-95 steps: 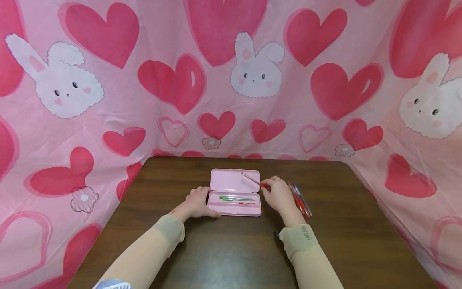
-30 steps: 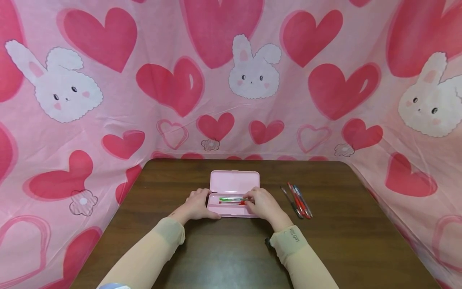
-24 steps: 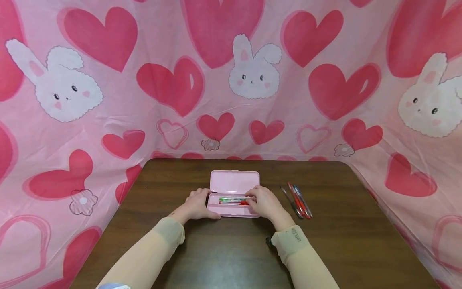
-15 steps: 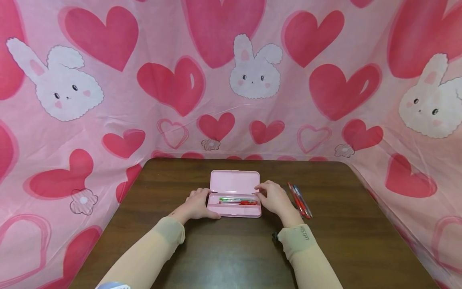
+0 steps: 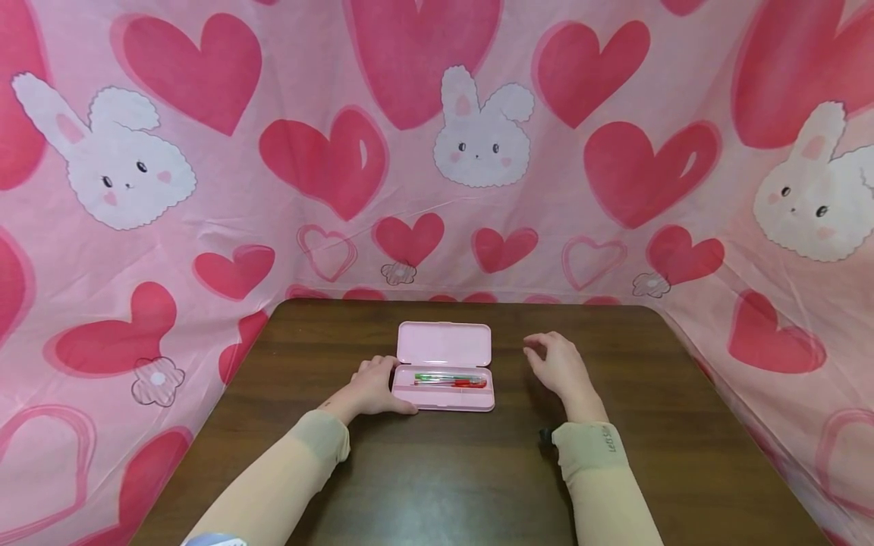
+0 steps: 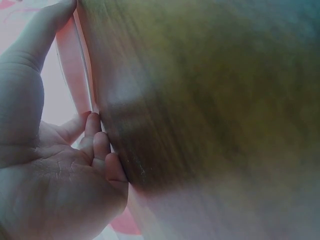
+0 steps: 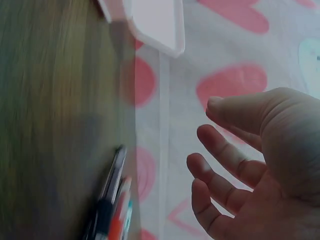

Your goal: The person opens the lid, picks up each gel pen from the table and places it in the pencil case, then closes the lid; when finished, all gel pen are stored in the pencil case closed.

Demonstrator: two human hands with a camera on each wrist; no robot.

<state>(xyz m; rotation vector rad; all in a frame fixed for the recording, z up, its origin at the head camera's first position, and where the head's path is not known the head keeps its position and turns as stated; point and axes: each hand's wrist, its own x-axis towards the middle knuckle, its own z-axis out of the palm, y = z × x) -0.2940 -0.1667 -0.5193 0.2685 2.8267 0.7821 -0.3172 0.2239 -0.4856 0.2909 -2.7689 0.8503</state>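
Observation:
A pink pencil case [image 5: 444, 343] lies on the table with its lid raised. Inside its tray are a green pen [image 5: 429, 377] and a clear pen with a red cap [image 5: 471, 384]. My left hand [image 5: 371, 385] grips the case's left end, thumb at the front and fingers along the side and back. To the right of the case, my right hand [image 5: 561, 370] hovers with loosely bent fingers, holding nothing. Below it, in the right wrist view, lie a black pen [image 7: 106, 200] and a red pen [image 7: 119, 212]; the head view has them hidden under that hand.
The dark wooden table [image 5: 437, 470] ends at the back against a pink cloth [image 5: 573, 197] with hearts and rabbits. The cloth also closes in both sides.
My right hand brought a red-capped pen into the tray, let go of it and moved right, over the loose pens. My left hand has stayed at the case's end.

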